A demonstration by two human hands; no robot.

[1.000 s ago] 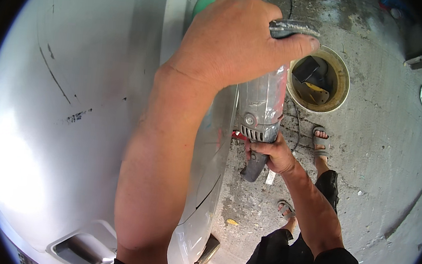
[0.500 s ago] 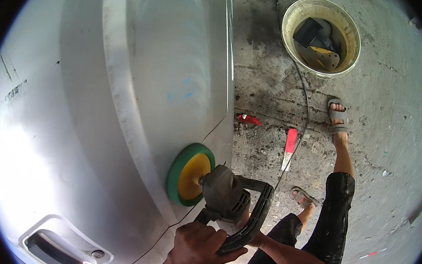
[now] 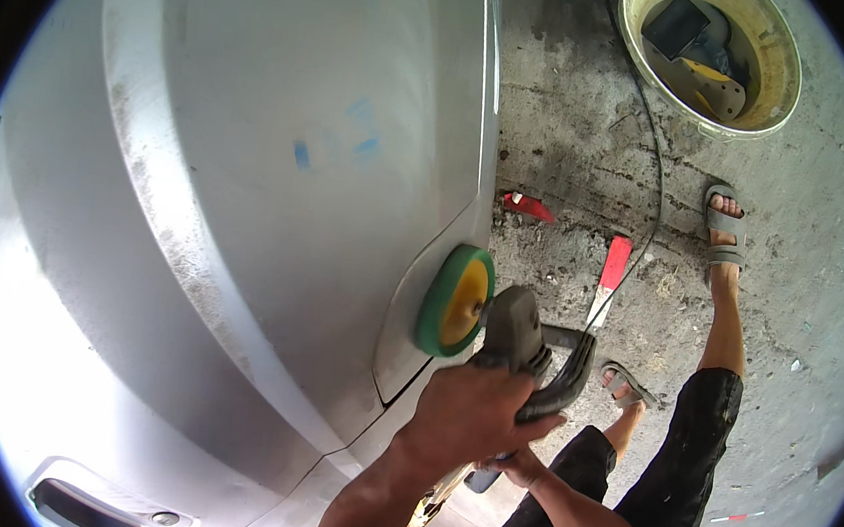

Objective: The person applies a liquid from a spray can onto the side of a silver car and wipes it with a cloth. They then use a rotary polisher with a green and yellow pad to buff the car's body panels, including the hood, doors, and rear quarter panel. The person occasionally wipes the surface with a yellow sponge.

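Note:
My left hand [image 3: 475,409] is wrapped round the front handle of a dark electric polisher [image 3: 514,332]. Lower down, my right hand [image 3: 525,466] grips the rear of the same tool, partly hidden behind my left forearm. The polisher's round green foam pad [image 3: 432,305] with its yellow backing is tilted on edge against a silver car body panel [image 3: 273,241]. It sits beside a curved seam near the panel's right edge. Faint blue marks [image 3: 366,146] show on the panel above the pad.
A pail [image 3: 779,104] of murky water holding a black block and a yellow-edged disc stands at the upper right. A cable [image 3: 658,164] crosses the concrete floor past red pieces [image 3: 615,263] near my sandalled feet. A car door handle [image 3: 84,510] is at lower left.
The polisher has moved right and up across the panel, toward its right edge. My left arm reaches further forward. The whole view has shifted, with the pail now higher and further right.

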